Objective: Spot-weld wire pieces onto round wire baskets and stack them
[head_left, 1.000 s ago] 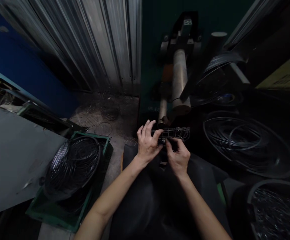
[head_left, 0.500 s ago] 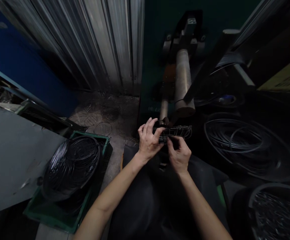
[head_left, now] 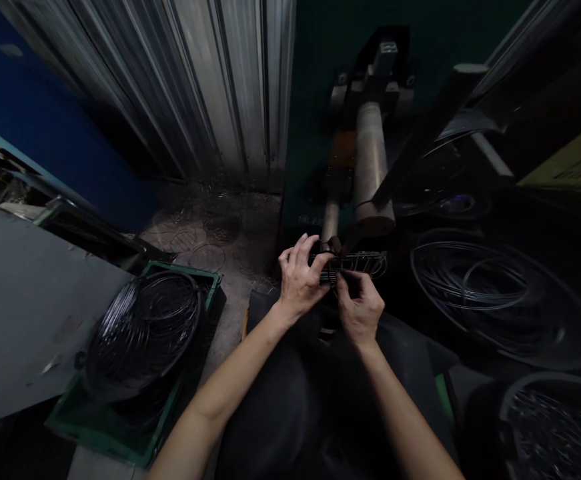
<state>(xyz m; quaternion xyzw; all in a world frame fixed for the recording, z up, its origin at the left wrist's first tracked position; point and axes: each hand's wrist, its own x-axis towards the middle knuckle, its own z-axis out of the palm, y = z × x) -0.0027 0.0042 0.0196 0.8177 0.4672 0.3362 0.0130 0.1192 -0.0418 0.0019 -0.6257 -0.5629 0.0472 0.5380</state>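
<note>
In the middle of the head view, my left hand point(head_left: 301, 279) has its fingers curled and its thumb across the left end of a bent wire frame point(head_left: 367, 264). The fingers cover much of that end. My right hand point(head_left: 361, 308) is closed in a pinch just in front of the frame, thumb against forefinger; what it pinches is too small and dark to make out. Right above the frame are the tips of a machine's metal arms, a thin rod point(head_left: 331, 217) and a thick cylinder point(head_left: 371, 167).
A green crate point(head_left: 105, 437) at left bears a dark basin full of wire rings point(head_left: 165, 313). On the right stand a wide basin of larger wire hoops point(head_left: 470, 280) and a tub of small metal pieces point(head_left: 555, 427). A grey panel point(head_left: 25, 313) juts in from the left.
The view has shifted slightly, so the machine sits a little lower and further right. Both hands keep nearly the same pose at the wire frame.
</note>
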